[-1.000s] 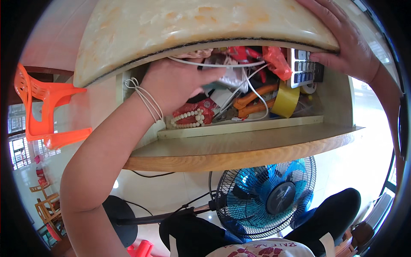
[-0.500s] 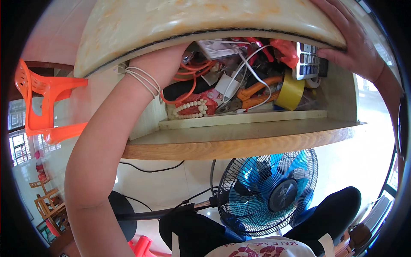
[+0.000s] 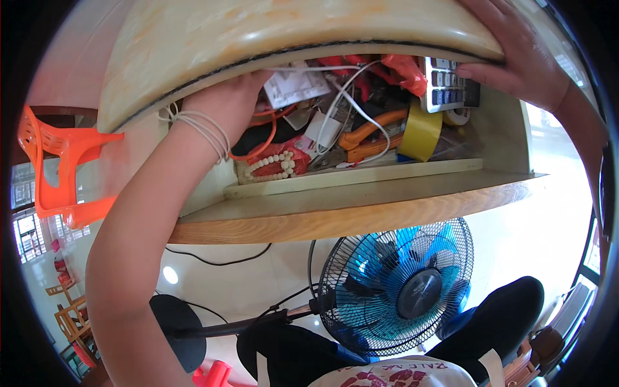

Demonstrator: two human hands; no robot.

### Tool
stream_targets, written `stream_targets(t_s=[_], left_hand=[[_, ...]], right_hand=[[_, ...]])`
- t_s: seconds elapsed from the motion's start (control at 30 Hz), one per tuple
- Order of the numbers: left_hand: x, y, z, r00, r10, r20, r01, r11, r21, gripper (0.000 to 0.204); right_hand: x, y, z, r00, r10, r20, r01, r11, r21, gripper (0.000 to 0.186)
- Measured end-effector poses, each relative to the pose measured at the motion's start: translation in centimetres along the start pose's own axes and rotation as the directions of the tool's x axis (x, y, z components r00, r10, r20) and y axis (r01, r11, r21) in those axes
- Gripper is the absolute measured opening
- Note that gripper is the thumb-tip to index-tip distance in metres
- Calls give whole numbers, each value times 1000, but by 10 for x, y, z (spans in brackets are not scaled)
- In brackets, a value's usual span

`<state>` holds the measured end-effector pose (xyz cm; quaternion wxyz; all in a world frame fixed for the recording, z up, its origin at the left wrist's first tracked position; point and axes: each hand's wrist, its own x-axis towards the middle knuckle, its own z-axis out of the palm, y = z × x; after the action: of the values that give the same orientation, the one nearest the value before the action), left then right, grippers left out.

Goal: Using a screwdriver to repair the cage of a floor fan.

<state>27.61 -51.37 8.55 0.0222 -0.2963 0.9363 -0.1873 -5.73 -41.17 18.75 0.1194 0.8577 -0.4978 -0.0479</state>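
My left hand (image 3: 235, 97) reaches into the open drawer (image 3: 348, 177) under the tabletop, its fingers mostly hidden by the tabletop's edge. Beside it lies a flat white packet with print (image 3: 296, 85); whether my fingers touch it, I cannot tell. My right hand (image 3: 525, 61) rests over the right edge of the marbled tabletop (image 3: 309, 26), fingers stretched along the top, thumb apart near a calculator (image 3: 445, 84). Around these are an orange cord (image 3: 271, 138), a white cable (image 3: 371, 119), a white bead bracelet (image 3: 280, 168), orange-handled pliers (image 3: 371, 135) and a yellow tape roll (image 3: 422, 132).
A blue-bladed fan (image 3: 403, 284) lies tilted below the drawer, close to my knees. An orange plastic stool (image 3: 61, 168) stands at the left. Dark cords (image 3: 219, 261) run along the floor. Red plastic bags (image 3: 406, 72) fill the drawer's back.
My left hand has drawn back slightly, showing more of its back. The white packet has shifted left and turned. The whole view has moved a little; my right hand stays on the tabletop.
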Motion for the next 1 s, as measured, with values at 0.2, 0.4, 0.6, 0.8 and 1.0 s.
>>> stream_targets(t_s=[0.2, 0.4, 0.6, 0.8, 1.0], left_hand=[[-11, 27, -31, 948, -7, 319, -125, 912, 390, 93], [-7, 41, -100, 909, 285, 304, -355, 912, 206, 53], [43, 76, -38, 703, 711, -28, -633, 607, -482, 17], [45, 64, 0, 746, 646, -160, -665, 712, -227, 46], [45, 49, 1, 813, 579, -69, -562, 747, -355, 63]], right_hand=[[-1, 16, 9, 999, -28, 18, 29, 999, -41, 99], [1, 19, 6, 997, -67, -35, 69, 996, 59, 94], [2, 20, 8, 989, -115, -94, 119, 992, 36, 93], [3, 9, -4, 999, 3, 48, -2, 1000, -17, 95], [4, 7, 0, 996, 51, 72, -53, 998, 30, 97]])
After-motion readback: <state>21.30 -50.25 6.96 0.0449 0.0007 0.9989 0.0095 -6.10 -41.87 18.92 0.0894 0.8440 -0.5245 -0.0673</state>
